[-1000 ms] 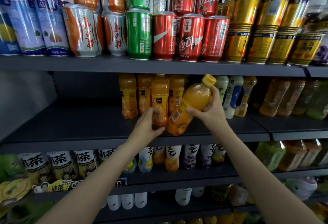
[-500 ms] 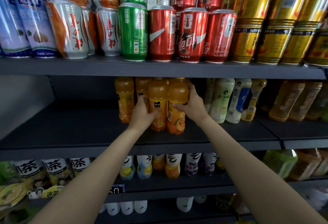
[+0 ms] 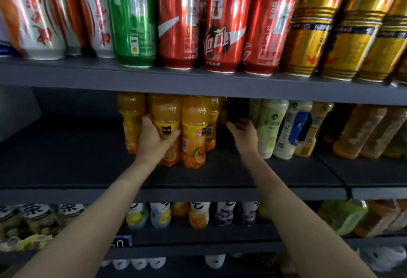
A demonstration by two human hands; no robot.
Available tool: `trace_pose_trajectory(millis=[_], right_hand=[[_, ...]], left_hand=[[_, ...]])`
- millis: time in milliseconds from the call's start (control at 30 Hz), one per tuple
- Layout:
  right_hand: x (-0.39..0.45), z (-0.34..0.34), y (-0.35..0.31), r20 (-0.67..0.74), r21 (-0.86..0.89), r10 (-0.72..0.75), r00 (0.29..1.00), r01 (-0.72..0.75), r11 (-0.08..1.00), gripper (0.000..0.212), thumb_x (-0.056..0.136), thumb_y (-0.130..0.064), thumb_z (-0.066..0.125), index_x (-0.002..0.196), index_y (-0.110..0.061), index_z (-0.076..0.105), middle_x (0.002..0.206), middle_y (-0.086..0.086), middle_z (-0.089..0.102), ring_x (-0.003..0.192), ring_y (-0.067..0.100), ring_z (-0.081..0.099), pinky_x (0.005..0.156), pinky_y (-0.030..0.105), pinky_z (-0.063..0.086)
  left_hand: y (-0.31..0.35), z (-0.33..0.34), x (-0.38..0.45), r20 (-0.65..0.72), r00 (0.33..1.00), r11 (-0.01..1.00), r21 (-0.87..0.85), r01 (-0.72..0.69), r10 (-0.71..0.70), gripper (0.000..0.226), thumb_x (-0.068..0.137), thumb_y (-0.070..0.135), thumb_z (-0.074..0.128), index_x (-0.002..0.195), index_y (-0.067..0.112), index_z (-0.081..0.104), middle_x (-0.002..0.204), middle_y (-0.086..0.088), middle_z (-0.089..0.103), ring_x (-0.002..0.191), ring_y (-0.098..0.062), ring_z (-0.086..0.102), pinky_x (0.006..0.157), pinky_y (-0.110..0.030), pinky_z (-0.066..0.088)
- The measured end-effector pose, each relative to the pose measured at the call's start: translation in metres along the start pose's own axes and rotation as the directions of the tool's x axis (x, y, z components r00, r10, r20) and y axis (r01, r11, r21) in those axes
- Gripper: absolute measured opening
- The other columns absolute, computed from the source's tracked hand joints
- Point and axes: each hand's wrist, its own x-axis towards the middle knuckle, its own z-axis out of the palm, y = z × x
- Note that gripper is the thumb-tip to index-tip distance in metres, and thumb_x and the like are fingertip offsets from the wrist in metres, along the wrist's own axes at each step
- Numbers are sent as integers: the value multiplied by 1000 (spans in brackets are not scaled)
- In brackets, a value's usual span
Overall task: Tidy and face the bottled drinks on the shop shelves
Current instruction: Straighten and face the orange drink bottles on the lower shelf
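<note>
The right hand (image 3: pixel 244 133) has let go of the now upright orange bottle (image 3: pixel 195 132), fingers spread.

Glossy metal cans (image 3: pixel 222 29) with bright reflections stand along the front edge of a smooth, matt grey metal shelf (image 3: pixel 198 81), while the orange bottles (image 3: pixel 193 132) beneath are clear shiny plastic wrapped in slick printed labels.
</note>
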Motion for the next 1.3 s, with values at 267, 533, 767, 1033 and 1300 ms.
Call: trace_pose_trajectory(millis=[267, 533, 767, 1033, 1300], right_hand=[[65, 52, 24, -1, -236, 60, 998, -58, 970, 52, 92, -22, 58, 138, -5, 41, 134, 17, 52, 123, 31, 50, 98, 33, 40], [80, 69, 30, -104, -278, 100, 990, -125, 952, 28, 99, -17, 44, 119, -2, 56, 123, 17, 60, 113, 28, 57, 86, 25, 40], [0, 25, 28, -105, -340, -64, 992, 24, 940, 48, 81, -16, 72, 121, -1, 51, 117, 18, 62, 110, 32, 57, 87, 34, 44], [-41, -18, 7, -75, -312, -94, 993, 66, 948, 81, 70, -27, 83, 133, -7, 38, 128, 11, 52, 120, 27, 48, 94, 39, 43], [-91, -32, -28, 92, -194, -35, 995, 52, 980, 68, 70, -32, 82, 125, -15, 46, 120, 2, 60, 113, 19, 55, 92, 36, 47]], left_hand=[[-8, 5, 4, -41, 998, 999, 24, -38, 39, 63, 78, 22, 73, 122, 16, 28, 130, -2, 45, 125, -15, 42, 105, -30, 33], [-13, 4, 5, -16, 998, 998, 29, -55, 56, 64, 78, 27, 71, 124, 17, 27, 133, -5, 44, 126, -16, 42, 107, -39, 36], [-10, 6, 1, -25, 1000, 1000, 15, -18, 18, 64, 80, 28, 71, 126, 17, 28, 134, -4, 43, 126, -14, 40, 104, -29, 32], [13, 4, -33, -247, 969, 987, 154, 56, -16, 66, 80, 25, 71, 133, 8, 36, 132, -11, 40, 126, -25, 38, 107, -36, 27], [38, 4, -87, 369, 929, 995, -81, 63, -29, 48, 92, 34, 53, 135, 21, 38, 127, 13, 41, 123, -5, 38, 97, -18, 29]])
